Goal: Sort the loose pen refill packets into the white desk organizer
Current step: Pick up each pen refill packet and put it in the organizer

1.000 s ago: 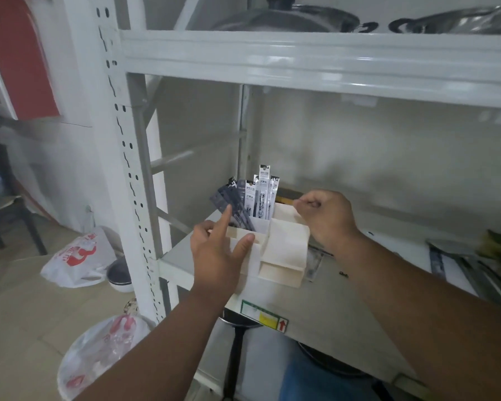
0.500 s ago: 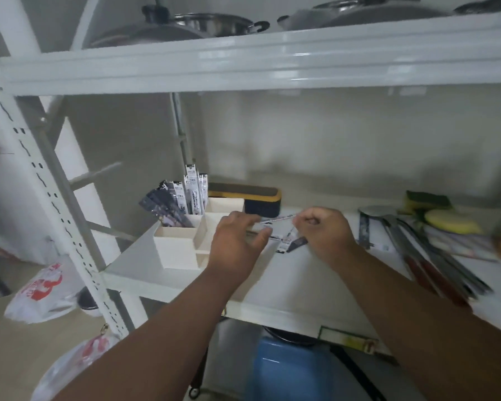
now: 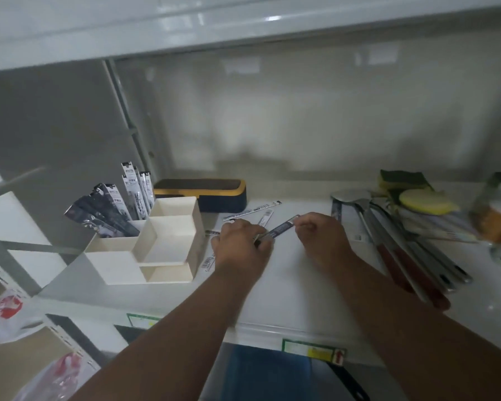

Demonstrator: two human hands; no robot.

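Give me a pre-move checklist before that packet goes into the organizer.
1. Packet held: ok, right hand pinches one end, left hand the other.
2. Packet off the shelf: ok, lifted.
3. Organizer upright: ok.
4. Free compartments: ok, front ones look empty; back-left holds sorted packets.
5. Loose packets left: not ok, several remain, e.g..
6. Left hand holding extra packets: cannot tell.

refill packets: loose, flat on shelf | organizer: white, back compartments hold upright packets
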